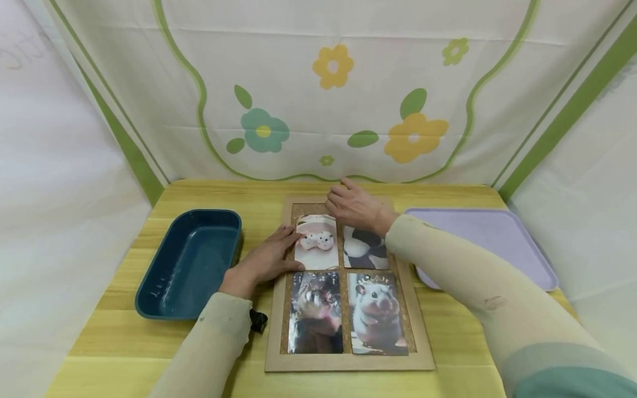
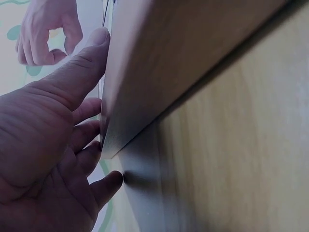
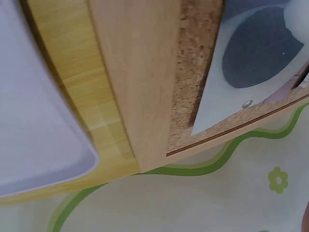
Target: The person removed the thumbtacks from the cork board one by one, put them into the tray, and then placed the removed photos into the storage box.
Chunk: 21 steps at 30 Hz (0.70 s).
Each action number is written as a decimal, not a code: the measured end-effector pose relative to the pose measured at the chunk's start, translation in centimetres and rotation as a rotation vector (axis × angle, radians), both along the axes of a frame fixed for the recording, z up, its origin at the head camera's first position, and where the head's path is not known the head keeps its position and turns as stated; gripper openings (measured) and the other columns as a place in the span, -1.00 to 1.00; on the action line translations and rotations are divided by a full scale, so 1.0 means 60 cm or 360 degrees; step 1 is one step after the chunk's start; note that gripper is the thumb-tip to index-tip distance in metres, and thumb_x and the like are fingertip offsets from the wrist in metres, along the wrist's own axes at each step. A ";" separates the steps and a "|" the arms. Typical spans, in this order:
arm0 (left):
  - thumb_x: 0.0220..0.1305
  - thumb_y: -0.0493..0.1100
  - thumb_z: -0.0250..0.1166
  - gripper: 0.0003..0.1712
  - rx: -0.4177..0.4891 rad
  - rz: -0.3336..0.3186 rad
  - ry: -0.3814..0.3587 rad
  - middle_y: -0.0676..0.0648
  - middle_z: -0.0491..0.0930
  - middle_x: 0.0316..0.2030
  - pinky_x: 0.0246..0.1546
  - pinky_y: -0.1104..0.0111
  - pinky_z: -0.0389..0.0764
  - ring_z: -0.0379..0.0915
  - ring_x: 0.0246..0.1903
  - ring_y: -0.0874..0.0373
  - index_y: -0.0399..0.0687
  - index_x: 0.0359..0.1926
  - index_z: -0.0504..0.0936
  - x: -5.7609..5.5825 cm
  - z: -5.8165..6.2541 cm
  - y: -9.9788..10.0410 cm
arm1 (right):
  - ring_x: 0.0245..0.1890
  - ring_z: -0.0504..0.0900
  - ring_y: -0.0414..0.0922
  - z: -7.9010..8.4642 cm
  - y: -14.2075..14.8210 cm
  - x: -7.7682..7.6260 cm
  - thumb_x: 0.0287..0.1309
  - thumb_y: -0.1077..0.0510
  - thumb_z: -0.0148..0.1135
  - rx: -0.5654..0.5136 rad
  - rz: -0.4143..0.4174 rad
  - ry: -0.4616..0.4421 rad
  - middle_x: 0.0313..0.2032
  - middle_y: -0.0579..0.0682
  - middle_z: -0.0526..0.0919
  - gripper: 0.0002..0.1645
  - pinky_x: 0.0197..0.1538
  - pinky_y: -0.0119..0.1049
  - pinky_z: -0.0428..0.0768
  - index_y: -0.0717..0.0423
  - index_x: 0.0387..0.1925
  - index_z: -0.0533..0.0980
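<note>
A wood-framed cork board (image 1: 350, 362) lies on the table, bearing several photos. My left hand (image 1: 269, 255) rests on the board's left side, fingertips and thumb at the left edge of the upper-left photo (image 1: 318, 255), which shows pale pink-and-white shapes. My right hand (image 1: 355, 207) is raised over that photo's upper right corner, fingers curled; I cannot tell whether something small is pinched there. Partly covered by the right forearm is a black-and-white photo (image 1: 363, 251); a silver pin (image 3: 247, 104) fastens it. Below are a dark animal photo (image 1: 316, 315) and a hamster photo (image 1: 376, 315).
A deep dark teal tray (image 1: 186, 271) stands to the left of the board. To the right is a flat lilac tray (image 1: 478, 232), overlapped by my right sleeve. A small black object (image 1: 257, 320) shows at my left cuff. A flowered curtain (image 1: 333, 116) hangs behind the table.
</note>
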State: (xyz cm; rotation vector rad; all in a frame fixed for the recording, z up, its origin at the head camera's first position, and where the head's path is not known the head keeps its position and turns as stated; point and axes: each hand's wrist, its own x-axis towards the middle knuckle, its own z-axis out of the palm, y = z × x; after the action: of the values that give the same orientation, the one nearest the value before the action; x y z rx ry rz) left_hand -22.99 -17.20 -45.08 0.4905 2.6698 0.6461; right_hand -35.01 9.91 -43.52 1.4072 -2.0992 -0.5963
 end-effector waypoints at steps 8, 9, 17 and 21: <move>0.36 0.23 0.42 0.04 0.0009 -0.0008 -0.0021 -0.11 -0.09 0.70 0.59 -0.12 0.16 -0.33 0.70 -0.06 0.05 0.68 0.15 -0.001 0.000 -0.002 | -0.16 0.40 0.06 0.001 0.036 0.002 0.55 0.09 0.11 -0.0066 -0.0010 0.0048 -0.28 0.06 0.59 -0.75 0.10 0.01 0.42 0.13 -0.29 0.46; 0.36 0.22 0.42 0.04 0.0011 -0.0007 -0.0025 -0.10 -0.09 0.70 0.59 -0.12 0.16 -0.34 0.70 -0.06 0.05 0.68 0.14 -0.001 0.000 -0.002 | -0.17 0.40 0.06 0.001 0.041 0.003 0.55 0.09 0.12 -0.0080 -0.0013 0.0051 -0.29 0.06 0.58 -0.75 0.09 0.01 0.42 0.13 -0.30 0.45; 0.38 0.21 0.41 0.02 0.0021 -0.0020 0.0006 -0.10 -0.09 0.70 0.58 -0.13 0.18 -0.33 0.70 -0.07 0.05 0.68 0.15 -0.002 -0.003 -0.002 | -0.20 0.34 0.06 0.001 0.086 0.013 0.58 0.16 0.07 -0.0144 -0.0081 -0.0035 -0.30 0.07 0.57 -0.73 0.07 0.02 0.40 0.16 -0.34 0.40; 0.37 0.22 0.42 0.02 0.0020 -0.0021 0.0009 -0.10 -0.09 0.70 0.57 -0.14 0.18 -0.33 0.70 -0.07 0.06 0.67 0.15 -0.002 -0.003 -0.002 | -0.18 0.38 0.08 0.002 0.108 0.020 0.52 0.18 0.14 -0.0177 -0.0129 -0.0064 -0.29 0.08 0.58 -0.75 0.12 0.04 0.45 0.17 -0.35 0.38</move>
State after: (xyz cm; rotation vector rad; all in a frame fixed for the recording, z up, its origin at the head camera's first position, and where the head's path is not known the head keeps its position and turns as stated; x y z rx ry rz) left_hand -23.12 -17.34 -45.28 0.5134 2.6672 0.6588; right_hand -33.83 16.40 -43.42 1.2879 -2.1941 -0.4785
